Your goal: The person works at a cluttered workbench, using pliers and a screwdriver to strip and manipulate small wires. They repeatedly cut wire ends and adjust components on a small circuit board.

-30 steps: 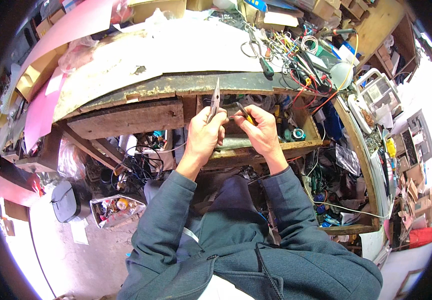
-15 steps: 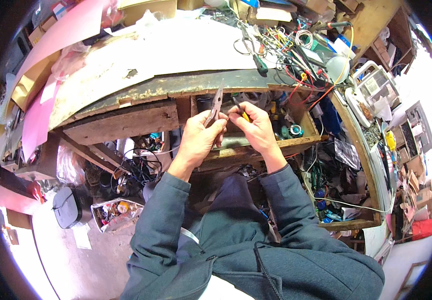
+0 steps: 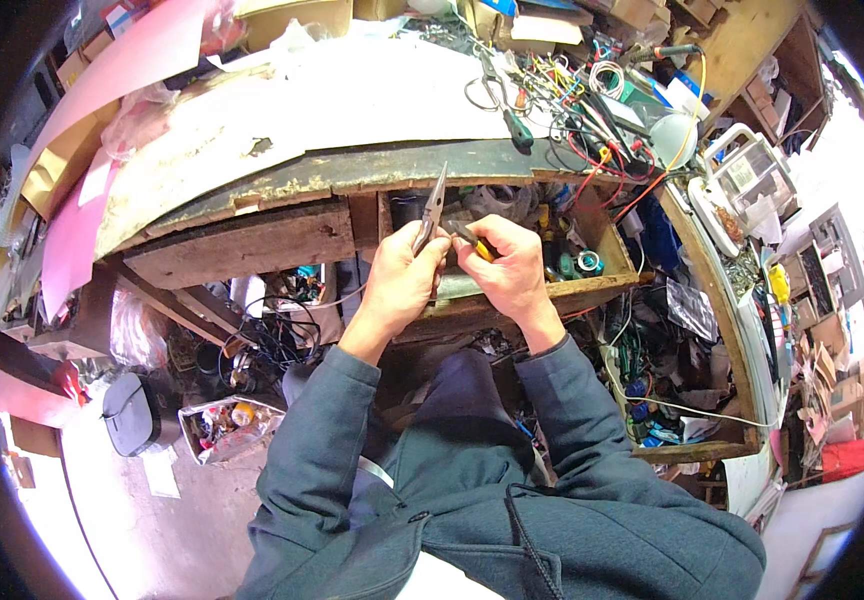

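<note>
Steel needle-nose pliers with a long slim nose [image 3: 432, 205] stand nearly upright in the left hand [image 3: 404, 280], whose fingers are curled tight around the handles, the tips pointing away toward the edge of the worn, paint-flaked wooden counter [image 3: 282, 175] just beyond the knuckles. Close beside it, the right hand [image 3: 514, 272] is pinched around a small yellow-and-black tool or part [image 3: 474, 240], its dark end reaching toward the pliers' joint; what exactly it is cannot be told at this size. Both hands hang over an open wooden drawer crammed with small tools [image 3: 552, 260], directly below and to the right of the right hand.

The likely trouble is a slip: with the two hands so near, a sudden give could drive the pointed nose or the dark tip into a finger. Anything small let go would fall among the drawer's clutter or into the tangle of dark cables [image 3: 272, 335] down to the left of the left hand, and be hard to find.
</note>
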Demonstrator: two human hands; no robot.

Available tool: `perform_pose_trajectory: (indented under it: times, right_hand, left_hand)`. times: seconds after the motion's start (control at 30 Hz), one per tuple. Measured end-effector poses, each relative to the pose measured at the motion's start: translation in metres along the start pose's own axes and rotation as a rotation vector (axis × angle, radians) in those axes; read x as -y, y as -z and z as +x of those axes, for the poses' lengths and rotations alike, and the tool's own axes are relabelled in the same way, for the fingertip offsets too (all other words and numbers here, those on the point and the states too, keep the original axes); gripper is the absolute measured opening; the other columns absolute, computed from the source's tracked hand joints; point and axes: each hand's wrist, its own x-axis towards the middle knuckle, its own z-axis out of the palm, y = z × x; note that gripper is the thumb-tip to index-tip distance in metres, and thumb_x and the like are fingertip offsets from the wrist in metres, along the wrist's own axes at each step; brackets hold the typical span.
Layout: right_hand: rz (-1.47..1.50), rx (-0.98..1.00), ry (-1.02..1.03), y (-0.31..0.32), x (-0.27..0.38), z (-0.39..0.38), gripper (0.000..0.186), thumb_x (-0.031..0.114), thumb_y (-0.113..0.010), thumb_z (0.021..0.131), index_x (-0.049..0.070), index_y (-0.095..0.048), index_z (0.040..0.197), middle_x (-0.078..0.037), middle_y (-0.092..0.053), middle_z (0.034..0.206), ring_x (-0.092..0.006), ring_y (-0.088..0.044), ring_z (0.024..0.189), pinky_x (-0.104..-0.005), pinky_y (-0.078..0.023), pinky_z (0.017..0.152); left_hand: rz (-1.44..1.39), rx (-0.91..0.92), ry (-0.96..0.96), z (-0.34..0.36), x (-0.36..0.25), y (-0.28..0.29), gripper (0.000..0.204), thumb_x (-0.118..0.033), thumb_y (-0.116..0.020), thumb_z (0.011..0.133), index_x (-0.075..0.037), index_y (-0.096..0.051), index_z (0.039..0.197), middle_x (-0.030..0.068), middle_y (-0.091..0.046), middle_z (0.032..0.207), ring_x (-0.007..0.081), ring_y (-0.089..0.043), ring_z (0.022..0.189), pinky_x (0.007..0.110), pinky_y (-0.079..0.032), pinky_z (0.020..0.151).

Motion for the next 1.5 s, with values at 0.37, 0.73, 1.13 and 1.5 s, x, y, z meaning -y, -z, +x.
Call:
perform_pose_trajectory:
  times: [0.37, 0.73, 1.13, 1.5]
  right_hand:
    - [-0.122, -0.076, 0.148, -0.007, -0.001, -0.006, 0.022, -0.002, -0.071, 0.073, -0.001, -0.063, 0.094, -0.016, -0.063, 0.085, -0.0337, -0.066, 0.075, -0.0378, -0.053, 0.067]
    - [-0.123, -0.139, 0.114, -0.01, -0.001, -0.006, 0.022, -0.004, -0.069, 0.073, -0.001, -0.062, 0.095, -0.017, -0.063, 0.086, -0.035, -0.065, 0.077, -0.0386, -0.053, 0.07]
    - [-0.205, -0.202, 0.103, -0.013, -0.001, -0.004, 0.023, -0.003, -0.07, 0.074, -0.002, -0.061, 0.095, -0.018, -0.062, 0.087, -0.0361, -0.064, 0.077, -0.0402, -0.053, 0.069]
    - [-0.271, -0.387, -0.058, 0.014, -0.029, 0.015, 0.009, 0.002, -0.069, 0.083, -0.001, -0.064, 0.09, -0.011, -0.063, 0.076, -0.0226, -0.06, 0.066, -0.0344, -0.05, 0.063]
  left_hand:
    - [0.382, -0.129, -0.308, -0.004, -0.002, -0.01, 0.012, -0.011, -0.059, 0.097, 0.001, -0.057, 0.099, 0.0196, -0.061, 0.076, 0.0293, -0.061, 0.066, 0.041, -0.046, 0.062]
    - [0.342, -0.13, -0.285, -0.002, -0.002, -0.011, 0.014, -0.013, -0.061, 0.097, 0.001, -0.062, 0.102, 0.0166, -0.064, 0.076, 0.0216, -0.061, 0.065, 0.038, -0.047, 0.061]
    - [0.377, -0.114, -0.182, -0.002, -0.005, -0.01, 0.013, -0.012, -0.061, 0.098, 0.001, -0.063, 0.101, 0.009, -0.062, 0.078, 0.0123, -0.053, 0.074, 0.032, -0.047, 0.068]
    - [0.369, -0.132, -0.188, -0.005, -0.007, -0.009, 0.013, -0.013, -0.06, 0.098, -0.001, -0.061, 0.095, 0.002, -0.053, 0.067, 0.0104, -0.047, 0.063, 0.031, -0.041, 0.057]
